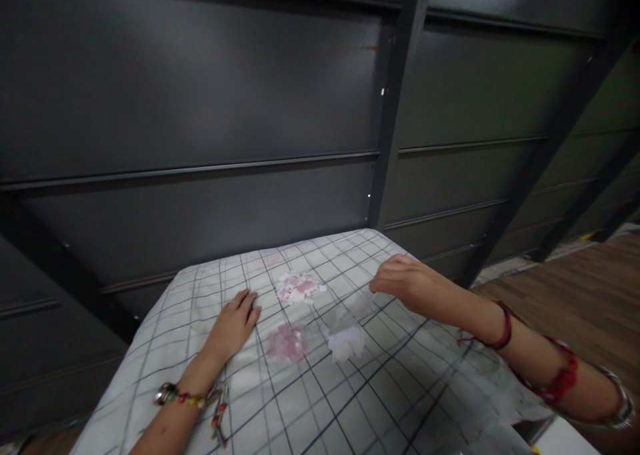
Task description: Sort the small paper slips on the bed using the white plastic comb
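My left hand (231, 327) lies on the checked cloth with its fingers apart and nothing in it. To the right, my right hand (403, 283) is closed in a pinch on the edge of a clear plastic bag (354, 310), which slants down to the left. By the bag's lower end is a clump of small white pieces (347, 344); whether they are inside it I cannot tell. A clear bag with pink pieces (287, 342) lies between the hands, nearer to me. Behind it is a loose pile of white and pink paper-like bits (299, 287).
A white cloth with dark grid lines (320, 408) covers the table. Dark metal panels (210, 108) rise directly behind it. More clear plastic (493, 402) lies at the right front, under my right forearm. Wooden floor (575, 308) shows on the right.
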The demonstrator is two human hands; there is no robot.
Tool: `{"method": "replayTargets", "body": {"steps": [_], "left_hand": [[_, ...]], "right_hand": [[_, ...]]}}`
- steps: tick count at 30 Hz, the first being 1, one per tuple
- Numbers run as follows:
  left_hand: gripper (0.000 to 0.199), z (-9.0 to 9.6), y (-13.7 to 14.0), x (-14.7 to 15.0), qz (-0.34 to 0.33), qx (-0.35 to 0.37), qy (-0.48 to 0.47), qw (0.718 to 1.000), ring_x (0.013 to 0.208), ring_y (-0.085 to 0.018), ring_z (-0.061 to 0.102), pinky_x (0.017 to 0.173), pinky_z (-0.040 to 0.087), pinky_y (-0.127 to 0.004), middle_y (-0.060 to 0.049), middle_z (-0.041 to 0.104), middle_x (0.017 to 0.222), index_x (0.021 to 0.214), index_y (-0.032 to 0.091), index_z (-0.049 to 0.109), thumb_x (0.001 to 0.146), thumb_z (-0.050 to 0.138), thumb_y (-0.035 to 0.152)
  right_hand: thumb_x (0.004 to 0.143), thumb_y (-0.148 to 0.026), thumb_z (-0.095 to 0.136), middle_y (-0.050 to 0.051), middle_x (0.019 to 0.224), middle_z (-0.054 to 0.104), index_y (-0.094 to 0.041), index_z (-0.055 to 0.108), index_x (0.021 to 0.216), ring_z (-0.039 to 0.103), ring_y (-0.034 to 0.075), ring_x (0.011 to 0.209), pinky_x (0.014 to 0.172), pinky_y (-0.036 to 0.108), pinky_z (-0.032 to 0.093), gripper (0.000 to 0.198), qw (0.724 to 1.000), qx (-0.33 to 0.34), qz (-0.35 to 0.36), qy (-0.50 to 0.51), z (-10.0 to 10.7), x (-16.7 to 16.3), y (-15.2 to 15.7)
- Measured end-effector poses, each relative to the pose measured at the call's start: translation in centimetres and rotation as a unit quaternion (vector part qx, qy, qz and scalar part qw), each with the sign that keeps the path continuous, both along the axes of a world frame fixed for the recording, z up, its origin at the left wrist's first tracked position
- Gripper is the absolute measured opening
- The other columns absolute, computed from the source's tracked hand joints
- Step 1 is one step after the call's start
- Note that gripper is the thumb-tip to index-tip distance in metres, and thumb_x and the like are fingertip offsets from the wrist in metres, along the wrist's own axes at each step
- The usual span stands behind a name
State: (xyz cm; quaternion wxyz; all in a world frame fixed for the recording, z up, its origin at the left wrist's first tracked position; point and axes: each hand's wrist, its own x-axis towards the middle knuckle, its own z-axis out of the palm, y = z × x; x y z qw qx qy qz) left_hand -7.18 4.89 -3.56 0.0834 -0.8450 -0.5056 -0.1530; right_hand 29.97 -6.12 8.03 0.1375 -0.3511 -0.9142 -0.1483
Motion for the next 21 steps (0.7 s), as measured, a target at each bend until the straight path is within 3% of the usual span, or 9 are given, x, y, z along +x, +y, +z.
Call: {"method": "replayTargets", "body": {"steps": [21], "left_hand": [[0.044, -0.3, 0.2, 0.1, -0.010, 0.017, -0.005, 1.000, 0.112, -0.028, 0.053, 0.094, 0.042, -0.040, -0.017, 0.055, 0.122, 0.117, 0.008, 0.054, 0.089, 0.033, 0.035]], "right_hand": [[0.075, 0.003, 0.040, 0.000, 0.077, 0.060, -0.020, 0.058, 0.087, 0.049, 0.015, 0.074, 0.072, 0.030, 0.033, 0.031, 0.998, 0.049, -0.030, -0.026, 0.0, -1.1, -0.1]]}}
